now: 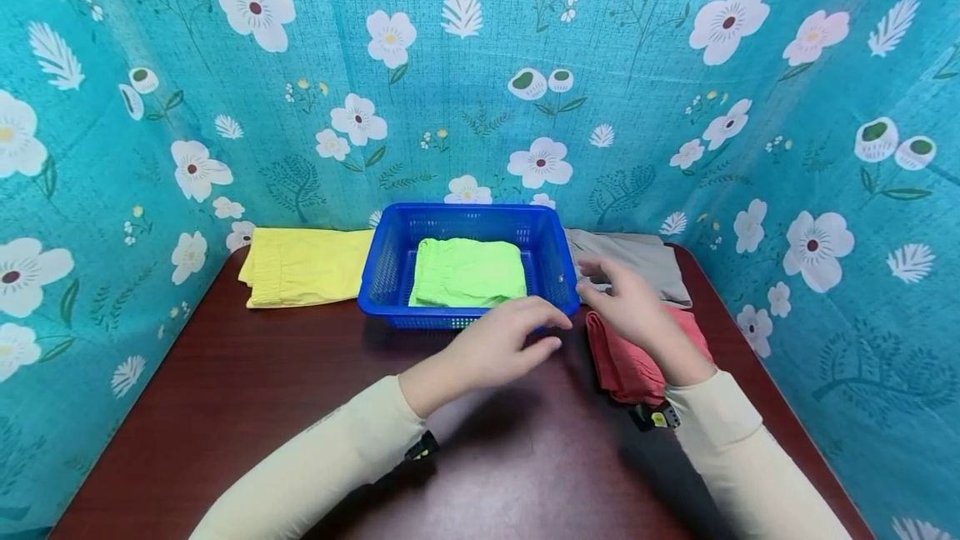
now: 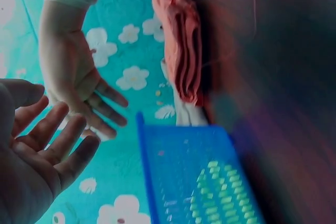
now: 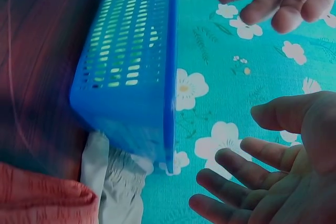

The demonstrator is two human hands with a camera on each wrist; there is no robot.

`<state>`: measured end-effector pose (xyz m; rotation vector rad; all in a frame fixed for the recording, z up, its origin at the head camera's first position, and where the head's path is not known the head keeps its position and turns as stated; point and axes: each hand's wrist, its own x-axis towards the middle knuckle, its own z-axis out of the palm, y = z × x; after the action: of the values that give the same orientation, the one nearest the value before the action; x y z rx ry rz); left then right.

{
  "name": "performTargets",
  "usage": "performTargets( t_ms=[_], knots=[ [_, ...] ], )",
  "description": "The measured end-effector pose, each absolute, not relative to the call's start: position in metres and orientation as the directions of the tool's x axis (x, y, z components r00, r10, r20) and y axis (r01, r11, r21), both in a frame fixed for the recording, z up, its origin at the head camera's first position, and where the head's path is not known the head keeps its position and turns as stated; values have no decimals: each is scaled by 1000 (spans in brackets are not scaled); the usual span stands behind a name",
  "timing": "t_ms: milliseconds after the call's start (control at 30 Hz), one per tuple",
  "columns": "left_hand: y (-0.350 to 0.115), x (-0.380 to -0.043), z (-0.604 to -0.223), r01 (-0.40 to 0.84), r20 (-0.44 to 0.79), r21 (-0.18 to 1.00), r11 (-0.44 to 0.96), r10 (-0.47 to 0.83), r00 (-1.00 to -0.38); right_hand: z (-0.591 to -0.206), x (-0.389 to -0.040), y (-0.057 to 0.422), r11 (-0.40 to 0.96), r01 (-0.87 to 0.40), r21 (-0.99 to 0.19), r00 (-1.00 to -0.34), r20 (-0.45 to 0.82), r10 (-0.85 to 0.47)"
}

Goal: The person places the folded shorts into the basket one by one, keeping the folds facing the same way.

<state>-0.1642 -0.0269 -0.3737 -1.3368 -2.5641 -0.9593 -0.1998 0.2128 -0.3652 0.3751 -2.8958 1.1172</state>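
In the head view a blue plastic basket [image 1: 382, 273] stands on the table with a folded lime-green garment [image 1: 471, 271] inside, its waistband gathered. My left hand [image 1: 501, 342] hovers by the basket's front right rim, fingers extended and loosely bent, holding nothing. Near the basket's right corner, my right hand [image 1: 628, 300] is held with fingers spread, and nothing is in it. Below that hand lies a folded red garment [image 1: 626, 365], partly covered by the forearm. Both wrist views show the palms bare, with the left hand [image 2: 39, 150] and right hand [image 3: 273, 177] apart from the basket.
A folded yellow garment [image 1: 307, 269] lies left of the basket. To its right, a folded grey garment [image 1: 645, 261] lies behind the red one. The dark red-brown table [image 1: 247, 407] backs onto a blue floral curtain [image 1: 450, 90], which also hangs at both sides.
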Motion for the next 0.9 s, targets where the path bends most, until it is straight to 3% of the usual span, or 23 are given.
performTargets(
  t_ms=[433, 900],
  knots=[
    [29, -164, -405, 811, 122, 395, 431, 851, -511, -376, -188, 251, 787, -139, -601, -989, 45, -141],
    [61, -180, -427, 867, 93, 147, 477, 865, -492, -390, -191, 286, 825, -111, -554, -994, 47, -102]
  ],
)
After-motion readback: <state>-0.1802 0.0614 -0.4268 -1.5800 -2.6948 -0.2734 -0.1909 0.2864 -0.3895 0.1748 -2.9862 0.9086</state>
